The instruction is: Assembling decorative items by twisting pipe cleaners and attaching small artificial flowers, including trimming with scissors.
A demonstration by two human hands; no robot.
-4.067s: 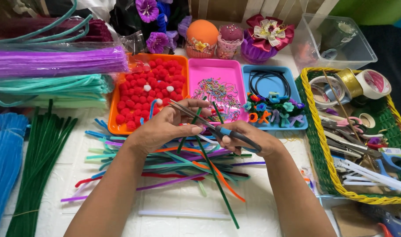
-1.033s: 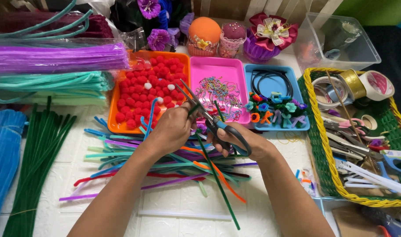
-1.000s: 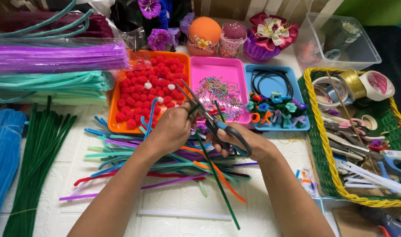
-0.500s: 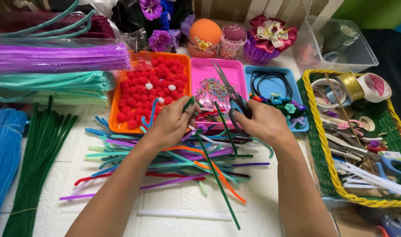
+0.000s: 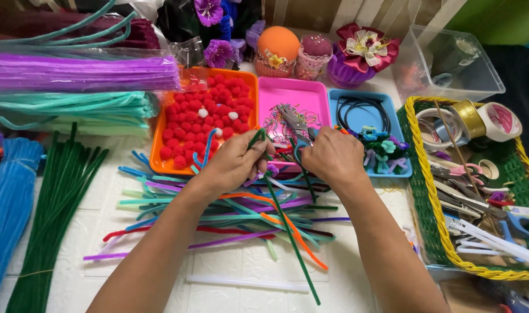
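Green pipe cleaners [image 5: 50, 214] lie along the counter's [image 5: 229, 266] left edge, with an orange tray [image 5: 160, 162] of red pompoms behind the middle. The left hand [image 5: 235, 165] pinches a short green pipe cleaner piece [image 5: 256, 137] above a loose pile of coloured pipe cleaners [image 5: 229, 211] at the centre. Just beside it, the right hand [image 5: 332, 157] is closed around scissors [image 5: 293, 122], blades lying over the pink tray [image 5: 293, 93]; a green wicker basket [image 5: 418, 191] sits at the right edge.
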